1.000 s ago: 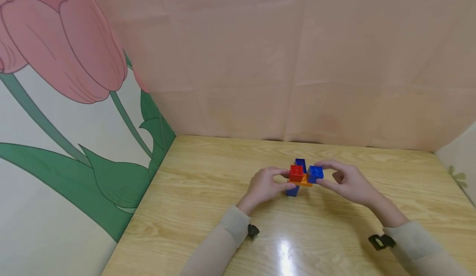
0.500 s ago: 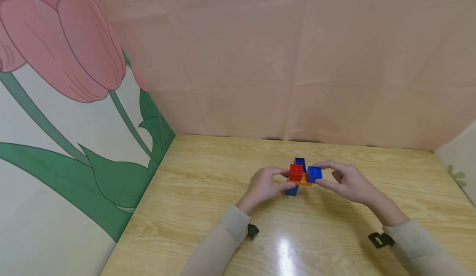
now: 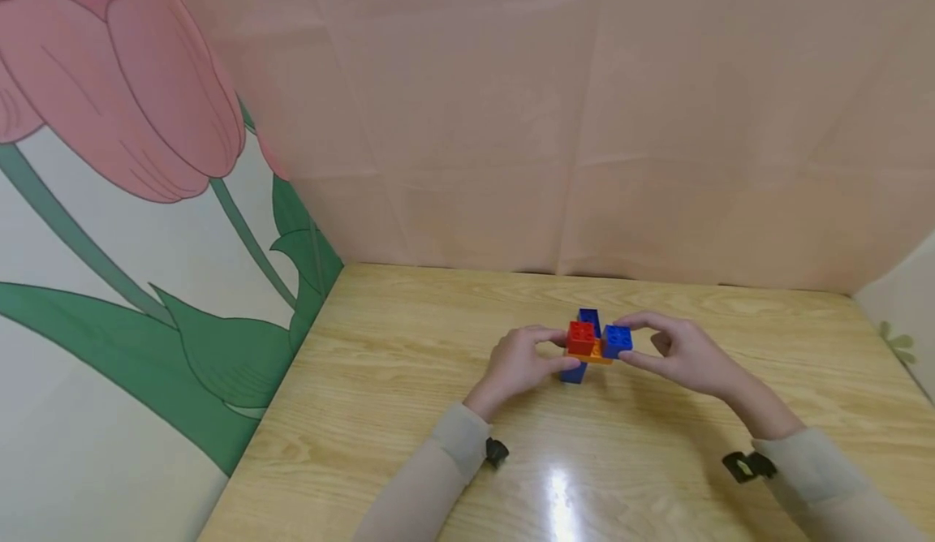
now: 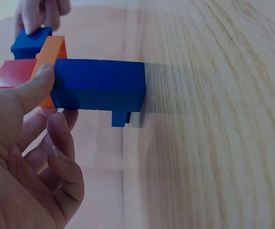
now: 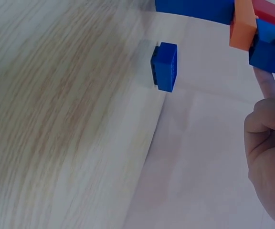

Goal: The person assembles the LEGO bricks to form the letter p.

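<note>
In the head view my left hand (image 3: 519, 363) grips the near left side of a small toy-brick build. Its thumb presses on the orange brick (image 4: 47, 90) in the left wrist view. A red brick (image 3: 580, 337) sits on the orange one's left part. Two stacked blue bricks (image 4: 99, 85) carry the orange piece above the table. At its right end, my right hand (image 3: 687, 355) pinches a blue brick (image 3: 617, 341) between thumb and fingers, beside the red brick. In the right wrist view this blue brick (image 5: 269, 52) lies right against the orange brick.
Another blue brick (image 5: 165, 67) stands on the wooden table (image 3: 409, 347) behind the build, near the back edge. A pink cloth (image 3: 467, 120) hangs behind the table. A tulip-patterned panel (image 3: 146, 298) rises at the left.
</note>
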Available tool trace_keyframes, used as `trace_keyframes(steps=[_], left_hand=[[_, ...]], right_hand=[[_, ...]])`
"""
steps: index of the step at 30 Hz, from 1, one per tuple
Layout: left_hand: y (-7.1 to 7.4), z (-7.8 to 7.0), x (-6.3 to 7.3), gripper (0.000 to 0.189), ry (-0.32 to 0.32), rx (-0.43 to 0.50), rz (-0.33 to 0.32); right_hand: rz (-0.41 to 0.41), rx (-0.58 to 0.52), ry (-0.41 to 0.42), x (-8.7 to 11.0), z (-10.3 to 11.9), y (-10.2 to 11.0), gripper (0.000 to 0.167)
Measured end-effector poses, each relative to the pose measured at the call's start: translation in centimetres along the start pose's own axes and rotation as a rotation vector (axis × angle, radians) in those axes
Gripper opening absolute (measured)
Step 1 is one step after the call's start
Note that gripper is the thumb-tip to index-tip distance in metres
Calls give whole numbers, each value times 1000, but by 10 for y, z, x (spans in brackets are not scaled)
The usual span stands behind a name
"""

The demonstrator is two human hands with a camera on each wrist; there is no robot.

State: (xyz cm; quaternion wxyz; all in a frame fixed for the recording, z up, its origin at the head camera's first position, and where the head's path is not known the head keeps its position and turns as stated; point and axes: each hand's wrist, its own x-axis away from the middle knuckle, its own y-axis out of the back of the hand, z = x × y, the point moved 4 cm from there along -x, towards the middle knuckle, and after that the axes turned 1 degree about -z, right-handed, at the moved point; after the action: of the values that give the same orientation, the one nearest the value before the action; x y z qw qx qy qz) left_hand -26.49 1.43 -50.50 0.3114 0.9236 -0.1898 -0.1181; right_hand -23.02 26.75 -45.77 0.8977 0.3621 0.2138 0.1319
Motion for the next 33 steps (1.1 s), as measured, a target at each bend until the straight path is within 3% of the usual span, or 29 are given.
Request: trace_keyframes(steps=[5,9,16,22,33], left_hand=[[-1,0,-1,48,-4,-7,7],[0,-1,-1,48,4,-16,11],[0,-1,0,48,16,-17,15],[-1,0,0,49,19,-9,16],[-1,2,-1,49,14,10,22]], right_hand=[[33,-66,-58,-1,-6,2,38],[4,-118,-89,-5,-13,6,32],[-46,-52,-162,-22,-24,12,33],[-19,29,-218,-43,-35,6,47],[54,102,-264,-68,-58,-17,49]])
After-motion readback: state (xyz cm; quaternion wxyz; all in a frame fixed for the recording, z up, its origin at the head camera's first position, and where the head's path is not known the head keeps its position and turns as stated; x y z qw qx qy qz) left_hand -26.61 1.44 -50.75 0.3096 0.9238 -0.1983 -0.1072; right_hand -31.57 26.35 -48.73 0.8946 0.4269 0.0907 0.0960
